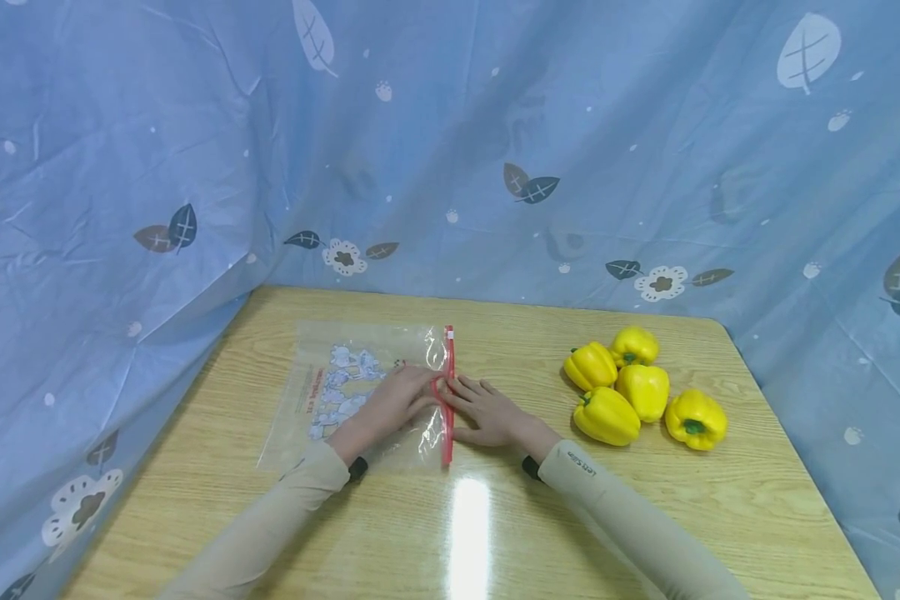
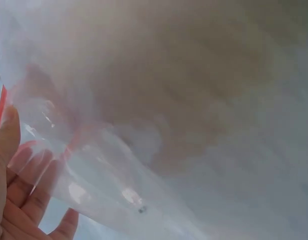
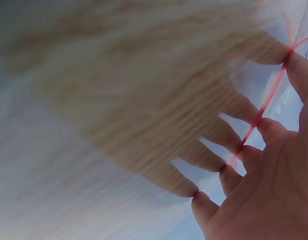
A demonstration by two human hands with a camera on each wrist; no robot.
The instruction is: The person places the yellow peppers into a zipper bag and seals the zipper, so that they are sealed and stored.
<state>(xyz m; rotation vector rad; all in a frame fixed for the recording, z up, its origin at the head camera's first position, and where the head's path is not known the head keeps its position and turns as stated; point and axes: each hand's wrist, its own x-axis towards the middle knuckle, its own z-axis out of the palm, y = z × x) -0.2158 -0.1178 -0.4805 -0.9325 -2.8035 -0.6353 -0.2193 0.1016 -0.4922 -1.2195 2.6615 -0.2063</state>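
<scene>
A clear zip bag (image 1: 375,337) with blue cartoon print and a red zip edge (image 1: 449,442) lies flat, its mouth facing right. In the head view, my left hand (image 1: 393,404) reaches over the bag from the left and pinches plastic by the zip. The left wrist view shows its thumb (image 2: 7,130) at the red edge and its fingers (image 2: 36,200) partly behind the clear film. From the right, my right hand (image 1: 491,412) lies palm down with fingers spread, fingertips pressing along the red strip (image 3: 268,102) and the tabletop.
Several yellow bell peppers (image 1: 606,417) are grouped on the wooden table (image 1: 570,517), to the right of my right hand. A blue leaf-patterned cloth (image 1: 450,125) hangs behind the table and along both sides. A bright light reflection falls near the front.
</scene>
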